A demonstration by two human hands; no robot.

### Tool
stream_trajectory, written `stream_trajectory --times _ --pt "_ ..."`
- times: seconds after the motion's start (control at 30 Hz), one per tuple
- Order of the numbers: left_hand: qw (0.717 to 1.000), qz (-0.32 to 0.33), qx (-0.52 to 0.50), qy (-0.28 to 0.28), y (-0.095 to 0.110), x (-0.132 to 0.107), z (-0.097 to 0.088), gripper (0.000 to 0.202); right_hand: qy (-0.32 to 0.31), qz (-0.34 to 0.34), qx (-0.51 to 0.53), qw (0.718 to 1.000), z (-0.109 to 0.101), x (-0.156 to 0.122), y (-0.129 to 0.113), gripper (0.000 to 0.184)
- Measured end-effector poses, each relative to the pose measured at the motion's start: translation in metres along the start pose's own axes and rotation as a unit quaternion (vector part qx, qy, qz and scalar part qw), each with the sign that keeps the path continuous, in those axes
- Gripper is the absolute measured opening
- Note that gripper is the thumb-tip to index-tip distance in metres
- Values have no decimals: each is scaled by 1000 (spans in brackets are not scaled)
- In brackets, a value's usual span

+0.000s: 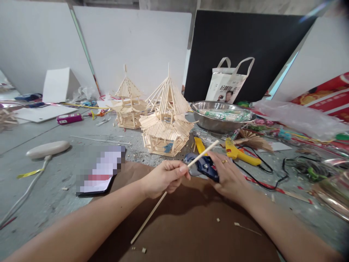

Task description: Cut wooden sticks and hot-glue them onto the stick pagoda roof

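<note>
We count two pale wooden-stick pagoda models (166,134) (129,105), one yellow plastic glue gun (242,155), one white two-handled bag (220,86), one flat black-edged phone (101,174) and two bare hands (169,176) (230,174).

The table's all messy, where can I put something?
Mostly bare, with small scraps: the grey table between the white cable and phone, and the brown surface right of the stick, below the right hand. Crowded: the table's right side, with the glue gun, black cord and plastic.

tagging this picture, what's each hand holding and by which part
The left hand holds a pale stick around its middle. The right hand is at a blue tool; whether it's held cannot be told.
</note>
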State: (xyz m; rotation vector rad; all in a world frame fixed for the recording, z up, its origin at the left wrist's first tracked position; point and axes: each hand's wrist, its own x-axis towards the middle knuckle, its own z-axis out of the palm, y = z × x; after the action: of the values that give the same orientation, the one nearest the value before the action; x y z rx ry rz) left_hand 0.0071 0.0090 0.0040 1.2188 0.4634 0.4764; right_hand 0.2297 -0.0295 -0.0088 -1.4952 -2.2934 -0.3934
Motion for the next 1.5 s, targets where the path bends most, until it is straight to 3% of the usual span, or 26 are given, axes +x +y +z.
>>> stream_trajectory --times 0.07,0.17,0.3,0.4,0.5,0.57,0.63,0.73,0.9,1.17,1.5 --pt "999 8 38 36 3 1 -1 28 -14 27 -35 999 5 -1 6 66" --pt "979 18 178 100 6 3 -1 30 -45 50 -84 994 11 0 10 68" --pt "907 42 388 158 6 6 -2 32 -18 41 -116 992 9 3 7 69" --pt "847 41 496 186 4 6 -3 33 33 9 -82 996 -2 4 -3 37" --pt "795 21 575 193 0 2 1 33 110 -35 -55 992 -14 4 -18 15" --pt "769 16 613 180 -2 0 5 33 135 -68 -61 987 -18 4 -28 18" --pt "747 21 644 164 -3 -2 10 34 120 -99 -64 986 -19 6 -34 25" --pt "727 32 669 151 -4 -3 15 35 86 -121 -53 988 -16 7 -38 22" --pt "738 48 657 149 -4 -4 17 38 86 -83 -70 990 -16 6 -41 18" --pt "795 65 587 138 -5 -3 16 32 82 -61 -62 993 -18 4 -46 20" --pt "842 57 519 135 -6 -2 17 33 94 -34 -17 995 -16 2 -47 22"
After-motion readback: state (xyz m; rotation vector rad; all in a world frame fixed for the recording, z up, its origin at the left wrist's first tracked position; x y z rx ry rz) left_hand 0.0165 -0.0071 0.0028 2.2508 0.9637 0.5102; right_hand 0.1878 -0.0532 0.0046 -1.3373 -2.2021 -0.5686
